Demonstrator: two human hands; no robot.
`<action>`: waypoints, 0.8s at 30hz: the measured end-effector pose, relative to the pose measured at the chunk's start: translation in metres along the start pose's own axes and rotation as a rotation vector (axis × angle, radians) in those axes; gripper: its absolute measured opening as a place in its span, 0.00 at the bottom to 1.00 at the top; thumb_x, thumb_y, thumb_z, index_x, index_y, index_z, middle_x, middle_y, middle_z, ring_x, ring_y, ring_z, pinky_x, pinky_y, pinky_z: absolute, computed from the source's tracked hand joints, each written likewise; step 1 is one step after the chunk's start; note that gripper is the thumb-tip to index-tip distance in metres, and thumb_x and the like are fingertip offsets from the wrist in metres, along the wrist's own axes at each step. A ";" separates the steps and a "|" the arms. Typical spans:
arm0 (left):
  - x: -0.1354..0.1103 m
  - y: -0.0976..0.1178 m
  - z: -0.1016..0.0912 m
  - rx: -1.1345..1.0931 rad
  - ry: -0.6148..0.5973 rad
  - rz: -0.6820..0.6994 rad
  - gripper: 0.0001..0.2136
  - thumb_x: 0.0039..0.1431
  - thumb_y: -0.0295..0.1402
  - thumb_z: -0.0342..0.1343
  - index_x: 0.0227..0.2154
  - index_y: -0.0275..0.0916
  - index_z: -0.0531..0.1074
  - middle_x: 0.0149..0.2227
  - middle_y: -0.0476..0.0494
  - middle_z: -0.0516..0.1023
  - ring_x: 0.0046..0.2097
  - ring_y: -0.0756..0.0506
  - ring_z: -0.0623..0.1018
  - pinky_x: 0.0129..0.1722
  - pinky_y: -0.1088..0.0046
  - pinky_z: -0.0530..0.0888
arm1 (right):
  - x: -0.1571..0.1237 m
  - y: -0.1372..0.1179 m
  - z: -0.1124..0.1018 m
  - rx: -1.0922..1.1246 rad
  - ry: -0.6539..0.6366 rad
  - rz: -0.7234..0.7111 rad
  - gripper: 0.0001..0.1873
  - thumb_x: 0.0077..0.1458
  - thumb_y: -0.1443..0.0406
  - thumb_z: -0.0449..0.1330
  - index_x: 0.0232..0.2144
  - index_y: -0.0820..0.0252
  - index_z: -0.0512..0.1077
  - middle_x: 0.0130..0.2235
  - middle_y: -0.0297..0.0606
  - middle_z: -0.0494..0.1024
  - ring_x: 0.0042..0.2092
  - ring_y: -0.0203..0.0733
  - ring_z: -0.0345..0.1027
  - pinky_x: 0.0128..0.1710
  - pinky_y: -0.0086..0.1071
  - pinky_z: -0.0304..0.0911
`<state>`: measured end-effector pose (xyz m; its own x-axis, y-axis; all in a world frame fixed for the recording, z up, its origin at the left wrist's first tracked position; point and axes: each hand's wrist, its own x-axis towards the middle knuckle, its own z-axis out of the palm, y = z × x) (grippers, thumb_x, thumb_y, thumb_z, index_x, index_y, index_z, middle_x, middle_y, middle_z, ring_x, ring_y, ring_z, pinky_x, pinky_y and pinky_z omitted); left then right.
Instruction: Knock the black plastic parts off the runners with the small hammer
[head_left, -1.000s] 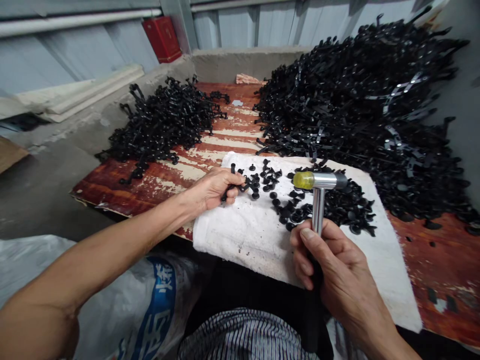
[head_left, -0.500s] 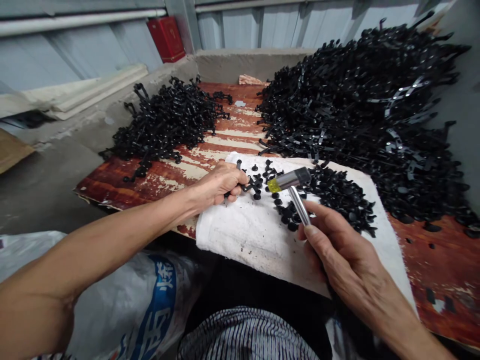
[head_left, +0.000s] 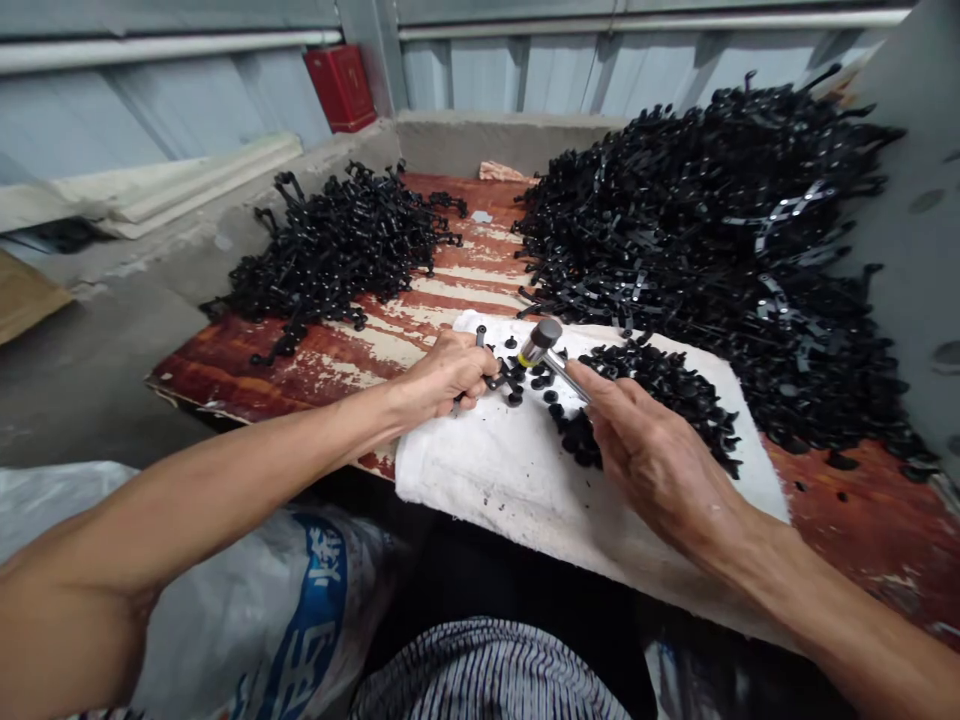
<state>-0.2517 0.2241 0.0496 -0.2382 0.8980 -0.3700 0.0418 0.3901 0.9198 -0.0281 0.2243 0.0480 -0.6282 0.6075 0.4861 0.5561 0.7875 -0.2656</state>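
Remotely, I have the left hand (head_left: 451, 373) clamped on a black jointed part (head_left: 504, 378) over the white cloth (head_left: 480, 455), apparently to steady it; my right hand (head_left: 654, 432) wraps the hammer (head_left: 543, 340), head near that part. Loose black pieces (head_left: 664, 385) sit close by, probably for easy reach.

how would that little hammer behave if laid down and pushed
The hammer would likely pivot rather than roll far, since its head sits crosswise on the shaft. It's probably head-heavy, with a thick, partly metal head on a slim shaft. That shaft's shiny, metallic look suggests it's stiff.
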 end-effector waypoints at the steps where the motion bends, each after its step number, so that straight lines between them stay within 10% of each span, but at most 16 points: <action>1: 0.000 0.000 0.000 0.005 -0.003 0.001 0.09 0.48 0.18 0.54 0.21 0.38 0.65 0.15 0.55 0.62 0.14 0.56 0.59 0.12 0.78 0.53 | 0.001 -0.001 -0.002 0.020 0.028 -0.010 0.25 0.62 0.71 0.46 0.60 0.60 0.66 0.28 0.37 0.69 0.24 0.37 0.61 0.26 0.33 0.66; 5: 0.000 0.001 0.000 -0.013 -0.023 -0.003 0.09 0.49 0.18 0.53 0.21 0.39 0.64 0.14 0.56 0.60 0.14 0.56 0.59 0.12 0.78 0.53 | 0.005 -0.005 -0.011 0.059 0.133 -0.045 0.27 0.62 0.72 0.47 0.63 0.62 0.62 0.30 0.39 0.70 0.27 0.39 0.64 0.27 0.32 0.66; 9: -0.001 0.000 0.000 -0.038 -0.021 0.007 0.10 0.49 0.17 0.52 0.21 0.38 0.64 0.14 0.55 0.61 0.13 0.57 0.59 0.12 0.79 0.52 | 0.007 -0.005 -0.013 -0.017 -0.088 -0.055 0.26 0.60 0.72 0.46 0.58 0.71 0.68 0.29 0.41 0.71 0.23 0.39 0.63 0.21 0.32 0.64; 14: 0.000 -0.001 -0.001 -0.065 -0.042 -0.029 0.11 0.50 0.18 0.54 0.20 0.39 0.62 0.13 0.56 0.60 0.13 0.57 0.59 0.13 0.79 0.52 | 0.007 -0.009 -0.013 0.115 0.165 0.026 0.26 0.63 0.69 0.49 0.62 0.58 0.65 0.35 0.41 0.76 0.33 0.42 0.72 0.34 0.35 0.72; 19: 0.002 -0.006 -0.003 -0.053 -0.059 -0.001 0.09 0.50 0.19 0.54 0.22 0.39 0.64 0.13 0.55 0.61 0.14 0.56 0.60 0.12 0.79 0.53 | 0.009 -0.006 -0.008 0.094 -0.071 0.061 0.25 0.61 0.67 0.47 0.58 0.56 0.70 0.33 0.42 0.78 0.33 0.45 0.74 0.35 0.41 0.73; 24: 0.002 -0.005 -0.002 -0.075 -0.044 -0.040 0.10 0.50 0.19 0.54 0.22 0.39 0.64 0.14 0.54 0.62 0.14 0.57 0.60 0.12 0.79 0.52 | 0.009 -0.006 -0.011 0.101 0.123 0.071 0.26 0.62 0.68 0.49 0.62 0.57 0.65 0.46 0.49 0.78 0.34 0.44 0.74 0.36 0.42 0.72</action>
<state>-0.2548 0.2235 0.0446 -0.1953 0.8907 -0.4105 -0.0403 0.4109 0.9108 -0.0308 0.2238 0.0632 -0.5145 0.6497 0.5596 0.5354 0.7532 -0.3822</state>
